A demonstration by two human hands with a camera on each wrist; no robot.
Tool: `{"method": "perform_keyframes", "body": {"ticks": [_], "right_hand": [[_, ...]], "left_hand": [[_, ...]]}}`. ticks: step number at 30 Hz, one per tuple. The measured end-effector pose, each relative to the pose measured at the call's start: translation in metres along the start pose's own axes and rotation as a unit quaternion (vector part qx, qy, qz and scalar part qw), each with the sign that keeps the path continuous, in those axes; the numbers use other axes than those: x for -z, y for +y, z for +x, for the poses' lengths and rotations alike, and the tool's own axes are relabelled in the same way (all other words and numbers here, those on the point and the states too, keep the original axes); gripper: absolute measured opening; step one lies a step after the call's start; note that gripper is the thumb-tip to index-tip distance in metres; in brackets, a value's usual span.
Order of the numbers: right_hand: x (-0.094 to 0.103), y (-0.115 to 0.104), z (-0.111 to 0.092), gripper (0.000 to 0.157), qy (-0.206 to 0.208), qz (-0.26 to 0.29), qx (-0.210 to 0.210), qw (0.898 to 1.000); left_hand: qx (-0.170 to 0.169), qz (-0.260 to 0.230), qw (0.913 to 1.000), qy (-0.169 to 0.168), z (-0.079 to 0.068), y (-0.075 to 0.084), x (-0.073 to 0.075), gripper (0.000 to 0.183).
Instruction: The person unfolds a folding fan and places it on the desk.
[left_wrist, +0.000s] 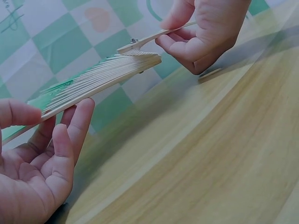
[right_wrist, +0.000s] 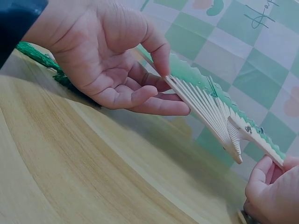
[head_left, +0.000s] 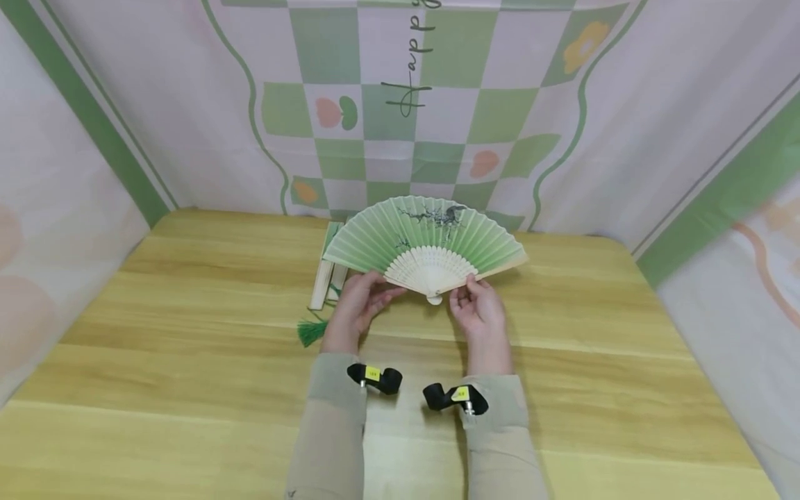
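A green folding fan (head_left: pixel 381 236) is spread wide above the wooden table, its pleated leaf painted with a dark branch. Pale slatted ribs (left_wrist: pixel 100 77) meet at a pivot at the fan's near end. My left hand (head_left: pixel 359 305) pinches the left outer rib between thumb and fingers. On the other side, my right hand (head_left: pixel 480 307) pinches the right outer rib, its fingers curled underneath, as the left wrist view shows. Left of the hands lies a pale folded item (head_left: pixel 321 281) with green edges, partly behind the fan and left hand; a green tassel (head_left: pixel 311 332) lies beside it.
The wooden table (head_left: pixel 187 361) has rounded far corners. Behind it hangs a green-and-white checked cloth (head_left: pixel 390 111), with more cloth along both sides. Each sleeve cuff carries a small black camera mount (head_left: pixel 375 378).
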State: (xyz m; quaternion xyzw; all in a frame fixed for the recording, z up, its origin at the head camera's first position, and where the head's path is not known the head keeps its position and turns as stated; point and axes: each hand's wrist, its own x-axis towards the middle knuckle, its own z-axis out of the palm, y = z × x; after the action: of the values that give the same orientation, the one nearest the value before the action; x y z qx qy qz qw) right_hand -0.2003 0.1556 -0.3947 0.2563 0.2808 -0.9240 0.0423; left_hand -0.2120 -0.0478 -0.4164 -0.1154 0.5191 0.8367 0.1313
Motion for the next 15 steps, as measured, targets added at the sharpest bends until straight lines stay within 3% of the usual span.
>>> {"method": "perform_keyframes", "body": {"ticks": [15], "right_hand": [[0.0007,0.0017,-0.0001,0.008,0.032,0.063,0.022,0.997]], "left_hand": [[0.019,-0.011,0.9998,-0.001,-0.0013,-0.0006,-0.0021,0.008]]}}
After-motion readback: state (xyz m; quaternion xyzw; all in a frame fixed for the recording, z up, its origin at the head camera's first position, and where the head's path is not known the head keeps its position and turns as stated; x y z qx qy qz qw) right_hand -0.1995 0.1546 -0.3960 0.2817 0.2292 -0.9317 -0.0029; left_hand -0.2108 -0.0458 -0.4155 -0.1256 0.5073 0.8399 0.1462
